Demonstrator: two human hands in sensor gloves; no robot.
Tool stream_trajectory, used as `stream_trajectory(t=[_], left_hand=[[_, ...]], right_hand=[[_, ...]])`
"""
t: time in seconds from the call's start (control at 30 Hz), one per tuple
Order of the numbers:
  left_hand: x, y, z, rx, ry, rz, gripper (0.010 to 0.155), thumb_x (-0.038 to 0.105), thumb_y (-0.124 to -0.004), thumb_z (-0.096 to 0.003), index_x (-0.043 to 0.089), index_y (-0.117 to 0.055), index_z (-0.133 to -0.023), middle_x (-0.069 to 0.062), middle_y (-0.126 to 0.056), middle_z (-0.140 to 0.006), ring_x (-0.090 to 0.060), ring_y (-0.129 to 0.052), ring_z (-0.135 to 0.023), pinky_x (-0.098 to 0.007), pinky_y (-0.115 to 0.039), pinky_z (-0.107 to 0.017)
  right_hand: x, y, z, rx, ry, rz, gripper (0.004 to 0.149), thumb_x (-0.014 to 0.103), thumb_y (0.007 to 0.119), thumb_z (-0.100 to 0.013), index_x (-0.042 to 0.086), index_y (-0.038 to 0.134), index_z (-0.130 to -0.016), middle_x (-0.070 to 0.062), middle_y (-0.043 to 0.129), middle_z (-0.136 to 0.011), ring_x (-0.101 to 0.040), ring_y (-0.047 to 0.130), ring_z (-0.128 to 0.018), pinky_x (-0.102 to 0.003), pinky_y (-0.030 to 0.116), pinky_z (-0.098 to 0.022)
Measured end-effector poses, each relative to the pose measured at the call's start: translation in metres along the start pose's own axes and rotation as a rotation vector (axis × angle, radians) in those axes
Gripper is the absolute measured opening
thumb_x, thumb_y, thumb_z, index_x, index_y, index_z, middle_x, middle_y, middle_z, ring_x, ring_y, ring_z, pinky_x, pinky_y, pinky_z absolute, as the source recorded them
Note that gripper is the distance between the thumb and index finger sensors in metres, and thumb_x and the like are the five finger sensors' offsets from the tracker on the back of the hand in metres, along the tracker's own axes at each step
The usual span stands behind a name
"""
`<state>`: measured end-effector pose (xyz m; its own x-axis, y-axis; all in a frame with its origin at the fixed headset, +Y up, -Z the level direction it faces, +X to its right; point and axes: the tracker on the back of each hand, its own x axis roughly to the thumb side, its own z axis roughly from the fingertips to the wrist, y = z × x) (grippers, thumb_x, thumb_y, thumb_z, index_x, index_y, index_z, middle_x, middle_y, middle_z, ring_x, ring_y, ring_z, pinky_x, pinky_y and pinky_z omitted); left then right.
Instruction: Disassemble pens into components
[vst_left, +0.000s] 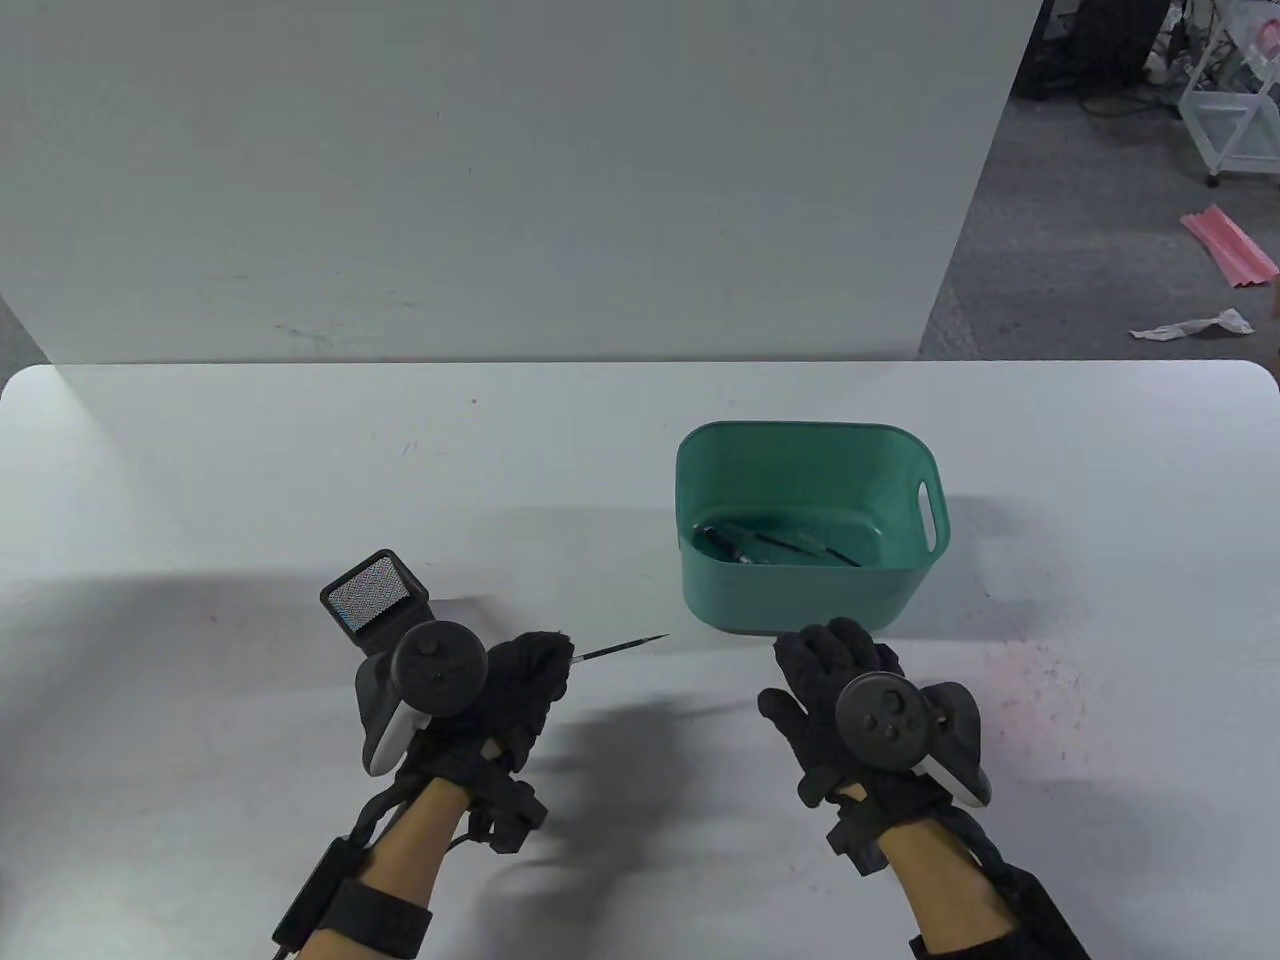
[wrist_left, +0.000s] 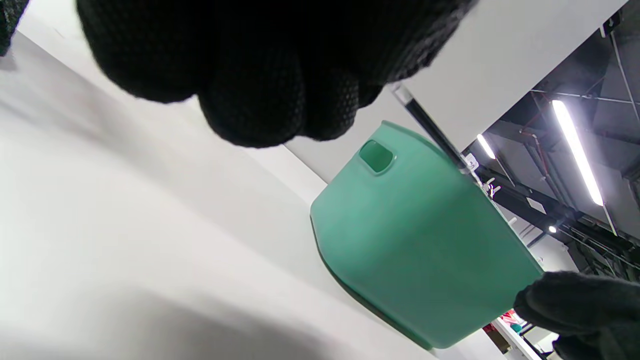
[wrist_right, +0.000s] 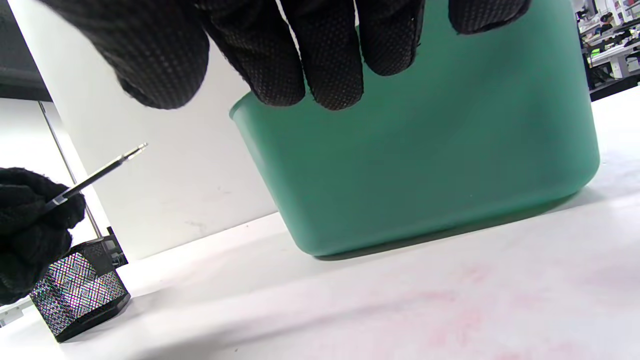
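Gloved left hand (vst_left: 520, 680) fingers are pinching a pen refill (vst_left: 620, 651), tip aiming at the green bin (vst_left: 800, 600), probably for dropping; right hand (vst_left: 850, 690), fingers loosely spread, is hovering empty beside the bin.

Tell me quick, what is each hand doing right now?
Left hand: closed, gripping a thin pen refill with its tip pointing toward the green bin.
Right hand: open, holding nothing, fingers near the bin.

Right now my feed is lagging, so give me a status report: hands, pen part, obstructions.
Left hand pinches thin black pen refill, tip toward teal plastic bin. Right hand open, empty, beside bin. Black mesh holder behind left hand.
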<state>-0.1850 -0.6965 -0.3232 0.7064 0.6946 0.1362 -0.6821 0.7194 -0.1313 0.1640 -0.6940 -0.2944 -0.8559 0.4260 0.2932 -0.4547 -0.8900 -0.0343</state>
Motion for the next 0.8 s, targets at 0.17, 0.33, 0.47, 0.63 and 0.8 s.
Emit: stream_trajectory(t=[0.17,0.33,0.47,0.63,0.8], left_hand=[[0.016,0.002,-0.01,-0.005,0.034,-0.012,0.041,0.041,-0.072,-0.0554,0.029,-0.075,-0.095,-0.001,-0.095,-0.081,-0.018,-0.103,-0.061,-0.048,-0.087,-0.052],[0.044,0.009,-0.036,-0.027,0.066,-0.024,0.041,0.04,-0.073,-0.0553,0.029,-0.076,-0.095,-0.003,-0.094,-0.083,-0.02,-0.102,-0.063,-0.049,-0.085,-0.053],[0.08,0.018,-0.061,-0.021,0.074,-0.124,0.041,0.041,-0.072,-0.0561,0.031,-0.075,-0.096,-0.001,-0.093,-0.084,-0.019,-0.102,-0.064,-0.048,-0.085,-0.054],[0.122,0.018,-0.092,-0.035,0.084,-0.284,0.042,0.042,-0.071,-0.0569,0.031,-0.074,-0.097,0.0,-0.094,-0.083,-0.016,-0.103,-0.062,-0.046,-0.086,-0.053],[0.149,0.006,-0.118,-0.058,0.129,-0.4,0.042,0.044,-0.071,-0.0577,0.031,-0.074,-0.097,0.001,-0.095,-0.082,-0.015,-0.103,-0.06,-0.044,-0.087,-0.052]], right_hand=[[-0.001,0.001,0.0,0.011,0.007,-0.002,0.06,0.049,0.071,-0.055,0.014,0.062,-0.104,-0.02,0.061,-0.109,-0.048,0.046,-0.103,-0.072,0.04,-0.07],[-0.001,0.001,0.0,0.0,0.003,-0.013,0.06,0.049,0.071,-0.055,0.014,0.062,-0.103,-0.02,0.062,-0.109,-0.048,0.047,-0.103,-0.073,0.04,-0.07],[0.0,0.003,0.001,0.014,-0.008,-0.003,0.061,0.049,0.071,-0.055,0.014,0.061,-0.104,-0.02,0.061,-0.109,-0.048,0.047,-0.103,-0.073,0.04,-0.07],[-0.002,0.001,0.001,0.012,-0.009,-0.01,0.06,0.049,0.071,-0.055,0.015,0.061,-0.104,-0.02,0.061,-0.109,-0.048,0.046,-0.103,-0.073,0.04,-0.07],[-0.003,0.002,0.001,0.019,-0.008,-0.008,0.061,0.05,0.07,-0.055,0.015,0.06,-0.104,-0.02,0.061,-0.109,-0.048,0.046,-0.103,-0.073,0.04,-0.07]])
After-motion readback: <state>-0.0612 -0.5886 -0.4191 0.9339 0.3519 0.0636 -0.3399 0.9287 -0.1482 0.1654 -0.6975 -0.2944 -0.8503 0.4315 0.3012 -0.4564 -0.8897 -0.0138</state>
